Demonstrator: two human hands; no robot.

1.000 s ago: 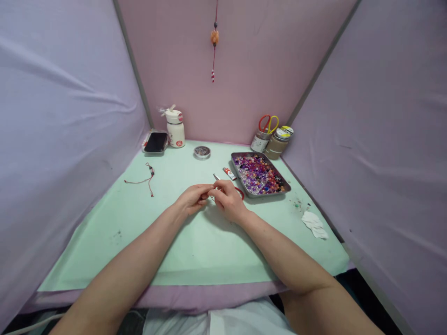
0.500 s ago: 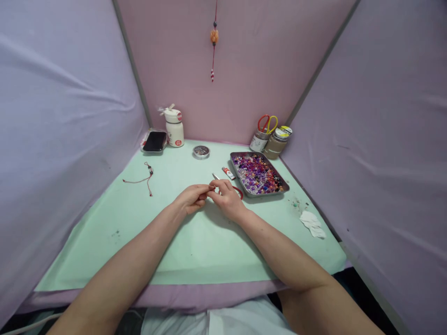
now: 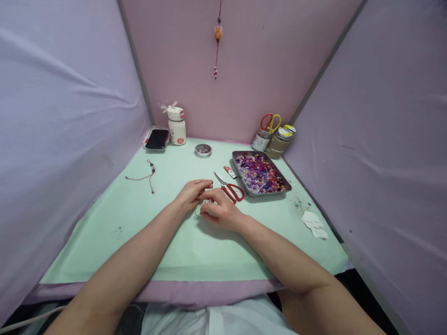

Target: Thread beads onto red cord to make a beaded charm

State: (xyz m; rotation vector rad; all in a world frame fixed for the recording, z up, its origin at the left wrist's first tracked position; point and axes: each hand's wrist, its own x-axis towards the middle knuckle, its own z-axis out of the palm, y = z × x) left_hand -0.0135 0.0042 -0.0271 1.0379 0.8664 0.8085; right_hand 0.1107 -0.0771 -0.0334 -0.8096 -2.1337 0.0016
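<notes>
My left hand [image 3: 193,193] is closed, with thumb and forefinger pinching a thin red cord [image 3: 197,210] near a small red bit at the fingertips. Close against it, my right hand [image 3: 220,210] has its fingers curled around the same cord, which loops below the hands; its exact grip is partly hidden. Just beyond my right hand lie red-handled scissors [image 3: 231,190], blades pointing away to the left. A metal tray [image 3: 252,194] of purple, red, orange and clear beads sits to their right. On the left rests a finished-looking red cord with dark beads [image 3: 152,168].
A small red-and-white packet [image 3: 230,171] and a round dish [image 3: 203,150] lie behind the hands. At the back stand a white bottle [image 3: 177,128], a phone [image 3: 157,139], a scissors cup [image 3: 261,140] and a jar [image 3: 279,143]. Crumpled tissue [image 3: 314,225] lies right. A beaded cord [image 3: 218,33] hangs ahead.
My right hand has moved down and toward me from the left fingertips, uncovering the scissors. A cord loop now shows below the hands. The view has shifted slightly.
</notes>
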